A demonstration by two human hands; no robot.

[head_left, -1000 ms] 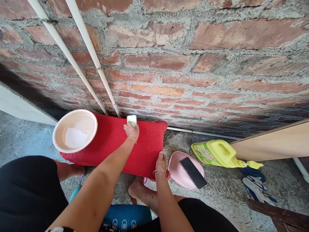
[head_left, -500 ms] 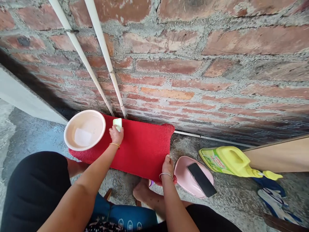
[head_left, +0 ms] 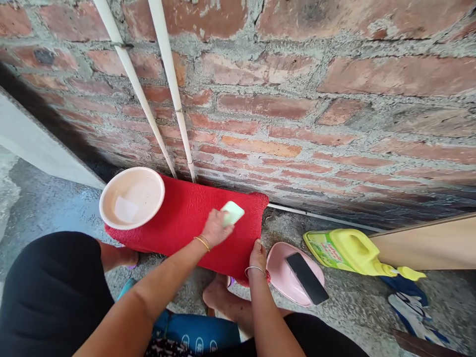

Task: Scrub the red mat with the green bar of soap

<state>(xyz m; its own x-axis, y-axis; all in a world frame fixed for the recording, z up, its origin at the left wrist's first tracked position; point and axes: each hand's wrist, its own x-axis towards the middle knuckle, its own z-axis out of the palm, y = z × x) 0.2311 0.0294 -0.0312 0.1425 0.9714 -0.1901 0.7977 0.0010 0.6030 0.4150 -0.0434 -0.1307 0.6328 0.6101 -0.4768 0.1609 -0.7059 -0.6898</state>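
Observation:
My left hand [head_left: 215, 229] is closed on a pale green block [head_left: 233, 213], flat with rounded corners; whether it is soap or a sponge I cannot tell. The block lies against a red cloth [head_left: 182, 208], over its right half. At the cloth's right front edge, my right hand [head_left: 258, 258] grips the fabric, thumb on top. A pale basin [head_left: 154, 210] holding water and a whitish piece [head_left: 126, 209] stands on the left end of the cloth. The cloth is draped over a long low support, which it hides.
Beside my right hand, a pink plastic basin [head_left: 277, 265] carries a dark flat slab [head_left: 307, 278]. Farther right lie a yellow detergent jug [head_left: 344, 250] and blue-white footwear [head_left: 409, 310]. Behind the cloth rise a brick wall [head_left: 260, 106] and two white pipes [head_left: 169, 67].
My left hand has moved right across the red cloth with the pale green block, from near the basin to the right half. My right hand keeps its grip on the edge.

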